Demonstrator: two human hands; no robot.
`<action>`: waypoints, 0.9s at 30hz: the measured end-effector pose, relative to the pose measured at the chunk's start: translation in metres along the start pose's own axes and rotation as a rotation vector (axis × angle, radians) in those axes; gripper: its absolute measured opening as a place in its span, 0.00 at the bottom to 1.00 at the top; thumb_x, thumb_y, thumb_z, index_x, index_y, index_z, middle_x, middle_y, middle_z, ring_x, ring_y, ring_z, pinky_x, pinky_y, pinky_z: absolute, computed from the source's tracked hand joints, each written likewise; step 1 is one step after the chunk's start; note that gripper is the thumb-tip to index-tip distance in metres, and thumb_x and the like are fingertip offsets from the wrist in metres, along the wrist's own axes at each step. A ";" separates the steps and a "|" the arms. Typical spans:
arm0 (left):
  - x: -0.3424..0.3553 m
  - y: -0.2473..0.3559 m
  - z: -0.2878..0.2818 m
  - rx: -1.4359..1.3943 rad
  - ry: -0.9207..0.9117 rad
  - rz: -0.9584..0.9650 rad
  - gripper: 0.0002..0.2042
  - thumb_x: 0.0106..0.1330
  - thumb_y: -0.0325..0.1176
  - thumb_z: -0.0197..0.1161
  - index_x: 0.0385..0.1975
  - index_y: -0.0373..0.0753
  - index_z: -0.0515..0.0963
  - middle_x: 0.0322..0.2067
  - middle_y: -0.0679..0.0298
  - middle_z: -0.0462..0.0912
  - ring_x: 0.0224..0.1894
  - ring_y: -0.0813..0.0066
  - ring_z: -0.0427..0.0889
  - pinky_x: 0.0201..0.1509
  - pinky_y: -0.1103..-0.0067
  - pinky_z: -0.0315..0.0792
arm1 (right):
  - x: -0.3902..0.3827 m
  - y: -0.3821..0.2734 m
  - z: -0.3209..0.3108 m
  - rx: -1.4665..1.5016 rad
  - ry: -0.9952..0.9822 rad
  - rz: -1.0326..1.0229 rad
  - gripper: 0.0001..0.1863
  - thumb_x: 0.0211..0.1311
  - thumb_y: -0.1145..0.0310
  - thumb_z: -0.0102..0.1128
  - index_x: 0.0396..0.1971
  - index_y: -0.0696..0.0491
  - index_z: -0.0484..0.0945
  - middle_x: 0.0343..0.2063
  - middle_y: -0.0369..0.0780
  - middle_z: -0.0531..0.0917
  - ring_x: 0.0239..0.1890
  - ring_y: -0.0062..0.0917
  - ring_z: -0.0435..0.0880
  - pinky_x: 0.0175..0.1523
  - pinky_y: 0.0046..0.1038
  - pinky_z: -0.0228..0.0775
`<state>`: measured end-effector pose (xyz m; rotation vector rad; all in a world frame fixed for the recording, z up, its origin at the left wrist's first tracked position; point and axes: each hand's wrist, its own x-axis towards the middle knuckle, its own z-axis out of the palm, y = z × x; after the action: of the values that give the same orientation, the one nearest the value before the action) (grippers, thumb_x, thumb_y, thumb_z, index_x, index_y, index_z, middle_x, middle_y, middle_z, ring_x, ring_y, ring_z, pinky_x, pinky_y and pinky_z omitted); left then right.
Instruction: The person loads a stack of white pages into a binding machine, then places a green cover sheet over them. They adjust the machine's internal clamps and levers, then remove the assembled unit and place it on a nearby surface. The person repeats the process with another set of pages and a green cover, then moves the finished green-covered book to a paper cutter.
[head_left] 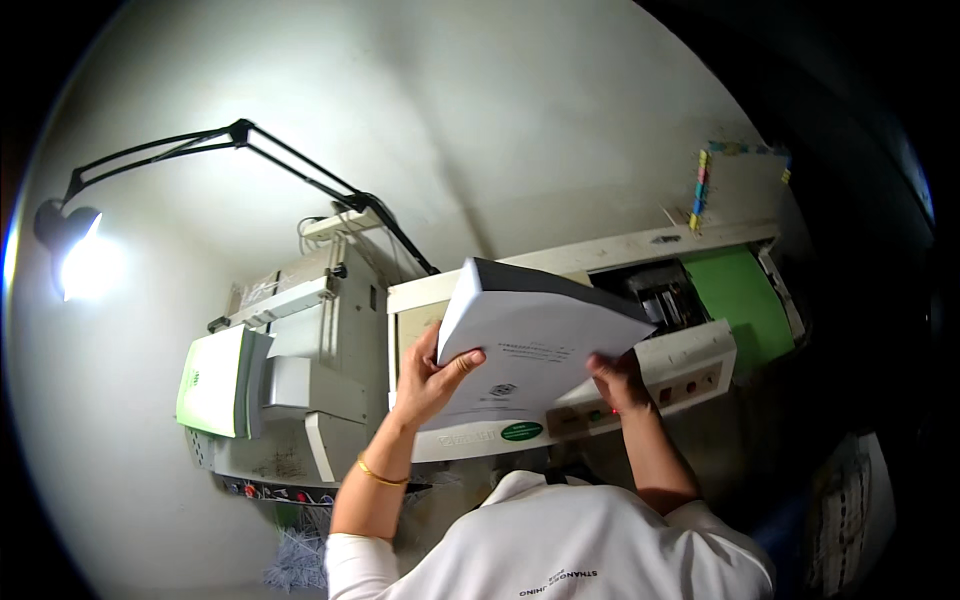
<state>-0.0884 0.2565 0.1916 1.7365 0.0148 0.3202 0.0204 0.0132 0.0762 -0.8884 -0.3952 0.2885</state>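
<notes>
A thick block of white printed sheets [545, 335] is held up, tilted, in front of my chest. My left hand [435, 378] grips its left edge, thumb on the printed face and fingers partly hidden behind. At the opposite side my right hand [620, 380] holds the block, its thumb pressed on the face and its other fingers mostly out of sight. Behind and below the block stretches a long cream-coloured machine [690, 360], partly covered by it. A green sheet [735, 295] lies at the machine's right end, beside a dark mechanism [665, 300].
To the left, a stack of green-covered booklets [215, 380] rests on a second grey machine [335, 385]. A lit desk lamp [75, 245] on a black jointed arm [300, 172] reaches over it. Paper shreds [298, 555] lie below. A pale wall [560, 130] stands behind.
</notes>
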 end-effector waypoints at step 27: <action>-0.045 -0.129 -0.003 -0.214 0.269 0.017 0.11 0.59 0.20 0.63 0.42 0.33 0.76 0.35 0.68 0.79 0.37 0.81 0.74 0.43 0.82 0.71 | 0.032 -0.120 0.121 -1.306 -0.304 -0.740 0.49 0.42 0.46 0.76 0.59 0.59 0.64 0.56 0.46 0.70 0.58 0.38 0.70 0.65 0.37 0.60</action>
<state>-0.1107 0.2760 0.0577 1.4730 0.1556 0.5468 0.0047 0.0377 0.2468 -1.8753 -1.2170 -0.6239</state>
